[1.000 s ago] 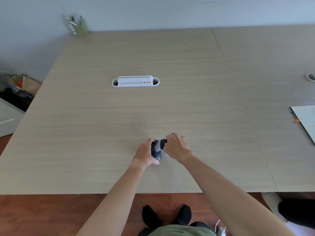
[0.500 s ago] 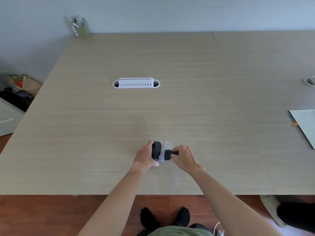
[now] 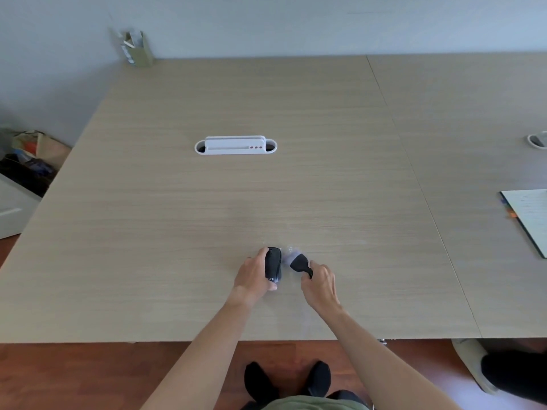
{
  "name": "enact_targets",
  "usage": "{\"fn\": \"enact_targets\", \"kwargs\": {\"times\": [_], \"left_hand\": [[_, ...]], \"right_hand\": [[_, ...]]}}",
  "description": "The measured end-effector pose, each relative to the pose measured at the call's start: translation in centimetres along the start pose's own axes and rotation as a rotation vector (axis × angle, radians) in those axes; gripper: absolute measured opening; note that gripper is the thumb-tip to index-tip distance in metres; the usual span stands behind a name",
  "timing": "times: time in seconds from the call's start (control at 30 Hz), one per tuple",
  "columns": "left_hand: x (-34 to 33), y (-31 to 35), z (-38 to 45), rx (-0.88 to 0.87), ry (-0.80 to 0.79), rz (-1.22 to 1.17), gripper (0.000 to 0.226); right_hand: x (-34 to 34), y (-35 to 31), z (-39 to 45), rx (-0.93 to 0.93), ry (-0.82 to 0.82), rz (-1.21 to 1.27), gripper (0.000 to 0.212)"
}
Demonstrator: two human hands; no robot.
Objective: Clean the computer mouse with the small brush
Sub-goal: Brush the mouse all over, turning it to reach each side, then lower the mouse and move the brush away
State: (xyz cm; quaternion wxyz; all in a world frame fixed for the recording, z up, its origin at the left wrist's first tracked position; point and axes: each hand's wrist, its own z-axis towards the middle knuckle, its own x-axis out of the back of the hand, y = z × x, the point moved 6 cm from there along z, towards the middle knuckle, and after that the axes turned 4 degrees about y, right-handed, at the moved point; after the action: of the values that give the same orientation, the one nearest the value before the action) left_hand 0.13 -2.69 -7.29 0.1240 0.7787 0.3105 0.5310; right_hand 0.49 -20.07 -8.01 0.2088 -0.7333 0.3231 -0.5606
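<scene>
A black computer mouse [image 3: 273, 264] rests on the wooden table [image 3: 207, 202] near its front edge. My left hand [image 3: 253, 276] grips the mouse from its left side, thumb at the back end. My right hand [image 3: 321, 284] holds a small black brush [image 3: 300, 261] by its short handle. The pale bristles point up and left, just right of the mouse's front, apart from it or barely touching; I cannot tell which.
A white cable-port cover [image 3: 236, 145] sits in the table's middle. A pen holder [image 3: 137, 48] stands at the far left corner. A notebook [image 3: 529, 217] lies at the right edge, on the adjoining table. Bags [image 3: 29, 155] lie on the floor to the left.
My right hand has drawn the brush off the mouse's top and moved it to the right side. The mouse now lies uncovered, still held by my left hand.
</scene>
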Motion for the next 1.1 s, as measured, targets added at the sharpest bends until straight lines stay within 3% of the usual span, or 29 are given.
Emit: {"fn": "enact_targets", "kwargs": {"times": [0.17, 0.37, 1.1], "left_hand": [[0.0, 0.1, 0.2, 0.025, 0.018, 0.012, 0.089], [-0.4, 0.2, 0.2, 0.046, 0.047, 0.020, 0.083], [0.1, 0.3, -0.2, 0.064, 0.077, 0.122, 0.088]], "right_hand": [[-0.9, -0.1, -1.0, -0.097, 0.064, 0.062, 0.043], [-1.4, -0.2, -1.4, -0.162, 0.041, 0.043, 0.051], [-1.5, 0.9, -0.2, -0.138, 0.019, -0.050, 0.050]]}}
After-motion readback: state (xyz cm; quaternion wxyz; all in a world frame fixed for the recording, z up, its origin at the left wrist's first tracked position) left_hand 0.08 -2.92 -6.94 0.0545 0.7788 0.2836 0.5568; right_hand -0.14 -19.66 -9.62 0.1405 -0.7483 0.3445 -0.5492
